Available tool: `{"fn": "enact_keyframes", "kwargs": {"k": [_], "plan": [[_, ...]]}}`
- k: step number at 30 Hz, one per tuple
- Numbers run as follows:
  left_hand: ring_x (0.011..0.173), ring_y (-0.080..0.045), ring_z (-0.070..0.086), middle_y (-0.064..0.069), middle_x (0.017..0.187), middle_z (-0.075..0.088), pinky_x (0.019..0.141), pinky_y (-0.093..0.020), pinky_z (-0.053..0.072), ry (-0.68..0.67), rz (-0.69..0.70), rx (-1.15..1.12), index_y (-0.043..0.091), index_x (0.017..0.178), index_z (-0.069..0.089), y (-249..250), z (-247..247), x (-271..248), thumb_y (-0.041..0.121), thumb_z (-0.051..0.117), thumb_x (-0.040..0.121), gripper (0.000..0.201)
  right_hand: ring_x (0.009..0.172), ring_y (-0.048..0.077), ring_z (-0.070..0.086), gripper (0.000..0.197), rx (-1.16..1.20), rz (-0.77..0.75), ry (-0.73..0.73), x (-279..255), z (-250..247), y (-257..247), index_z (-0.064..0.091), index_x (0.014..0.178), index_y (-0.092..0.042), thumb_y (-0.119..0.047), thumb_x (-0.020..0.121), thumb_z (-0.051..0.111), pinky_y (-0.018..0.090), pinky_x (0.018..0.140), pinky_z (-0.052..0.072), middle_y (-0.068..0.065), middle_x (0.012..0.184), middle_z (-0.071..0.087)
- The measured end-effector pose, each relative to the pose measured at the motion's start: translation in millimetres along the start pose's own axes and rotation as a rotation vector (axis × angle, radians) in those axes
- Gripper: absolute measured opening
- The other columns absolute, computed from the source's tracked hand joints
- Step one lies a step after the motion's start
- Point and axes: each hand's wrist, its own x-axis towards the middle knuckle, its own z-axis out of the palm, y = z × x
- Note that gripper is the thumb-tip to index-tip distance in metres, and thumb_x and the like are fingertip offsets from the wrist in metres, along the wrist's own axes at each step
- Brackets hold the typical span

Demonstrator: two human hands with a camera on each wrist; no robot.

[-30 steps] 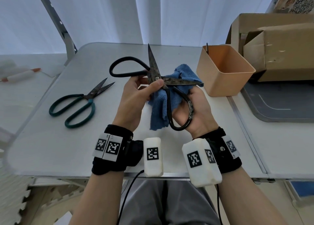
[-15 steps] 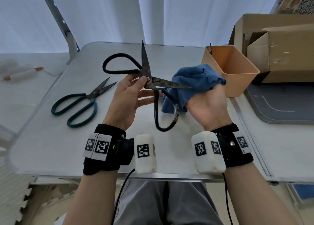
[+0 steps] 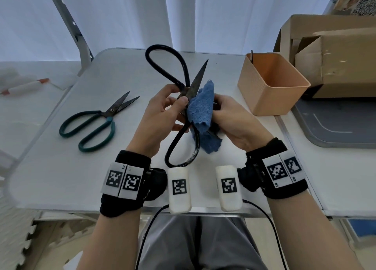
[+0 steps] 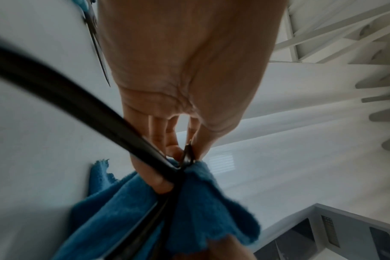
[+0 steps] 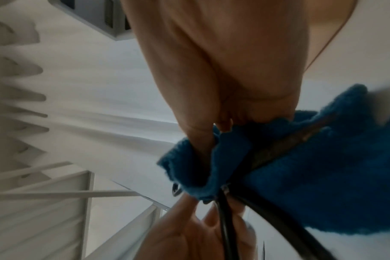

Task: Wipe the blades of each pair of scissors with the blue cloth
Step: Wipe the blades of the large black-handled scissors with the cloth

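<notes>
Large black scissors [image 3: 184, 115] are held spread above the table, one loop far, one loop near. My left hand [image 3: 162, 115] pinches them at the pivot with thumb and fingers [image 4: 167, 153]. My right hand [image 3: 227, 119] grips the blue cloth [image 3: 200, 108], folded around one blade just right of the pivot. In the right wrist view that dark blade [image 5: 276, 149] runs through the cloth [image 5: 323, 184]. The other blade [image 3: 198, 76] points up and away, bare. Green-handled scissors [image 3: 91, 125] lie slightly spread on the table at left.
An orange bin [image 3: 270, 84] stands at the table's [image 3: 61, 178] back right, with a cardboard box [image 3: 333, 53] behind it. A grey tray [image 3: 335, 127] sits at the right. A metal post [image 3: 69, 25] rises at back left.
My left hand has turned the black scissors so the bare blade points up and right. My right hand has brought the cloth in from the right and folded it over the other blade.
</notes>
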Motion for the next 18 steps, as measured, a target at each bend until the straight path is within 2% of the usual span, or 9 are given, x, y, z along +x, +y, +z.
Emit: {"fn": "enact_keyframes", "kwargs": {"k": [3, 7, 9, 12, 14, 16, 18], "plan": [[0.06, -0.015, 0.064, -0.007, 0.085, 0.058, 0.058, -0.035, 0.057, 0.007, 0.008, -0.004, 0.015, 0.112, 0.06, 1, 3, 0, 0.014, 0.054, 0.102, 0.012, 0.088, 0.02, 0.071, 0.021, -0.082, -0.005, 0.021, 1, 2, 3, 0.064, 0.114, -0.004, 0.0, 0.094, 0.062, 0.035, 0.084, 0.058, 0.016, 0.104, 0.073], [0.062, -0.016, 0.065, -0.007, 0.087, 0.057, 0.059, -0.037, 0.059, -0.002, -0.007, 0.005, 0.01, 0.119, 0.059, 1, 5, 1, 0.014, 0.055, 0.102, 0.018, 0.094, 0.029, 0.072, 0.022, -0.178, -0.023, 0.041, -1, 2, 4, 0.067, 0.11, -0.004, 0.006, 0.092, 0.059, 0.047, 0.087, 0.059, 0.015, 0.101, 0.074], [0.061, -0.017, 0.064, -0.006, 0.087, 0.058, 0.059, -0.036, 0.059, 0.005, -0.019, 0.011, 0.009, 0.121, 0.059, -1, 4, 2, 0.014, 0.055, 0.102, 0.021, 0.096, 0.032, 0.072, 0.025, -0.201, -0.019, 0.033, -1, 0, 3, 0.066, 0.111, -0.002, 0.009, 0.091, 0.056, 0.05, 0.087, 0.059, 0.017, 0.101, 0.074], [0.061, -0.017, 0.065, -0.008, 0.088, 0.058, 0.059, -0.035, 0.058, 0.023, -0.035, 0.01, 0.011, 0.12, 0.06, -2, 4, 1, 0.015, 0.054, 0.102, 0.019, 0.097, 0.034, 0.071, 0.029, -0.202, -0.016, 0.035, -2, 1, 5, 0.065, 0.113, 0.0, 0.012, 0.09, 0.054, 0.049, 0.087, 0.059, 0.019, 0.104, 0.073], [0.062, -0.016, 0.066, -0.007, 0.087, 0.059, 0.059, -0.033, 0.058, 0.025, -0.036, -0.004, 0.014, 0.116, 0.06, -1, 3, 1, 0.015, 0.053, 0.103, 0.015, 0.097, 0.032, 0.071, 0.026, -0.166, -0.027, 0.074, -3, 6, 6, 0.065, 0.113, -0.003, 0.008, 0.092, 0.056, 0.046, 0.084, 0.06, 0.019, 0.105, 0.072], [0.064, -0.016, 0.066, -0.008, 0.088, 0.059, 0.059, -0.029, 0.057, 0.02, -0.038, -0.008, 0.015, 0.116, 0.059, 0, 2, 0, 0.016, 0.053, 0.103, 0.014, 0.094, 0.028, 0.072, 0.022, -0.132, -0.032, 0.109, -3, 10, 6, 0.065, 0.112, -0.007, 0.004, 0.093, 0.059, 0.043, 0.081, 0.06, 0.019, 0.107, 0.071], [0.065, -0.016, 0.067, -0.011, 0.091, 0.058, 0.06, -0.029, 0.058, 0.007, -0.041, -0.001, 0.014, 0.118, 0.059, 0, 2, 0, 0.016, 0.052, 0.104, 0.016, 0.088, 0.028, 0.073, 0.024, -0.125, -0.027, 0.105, -3, 10, 6, 0.065, 0.11, -0.007, 0.006, 0.092, 0.059, 0.043, 0.077, 0.06, 0.02, 0.104, 0.072]]}}
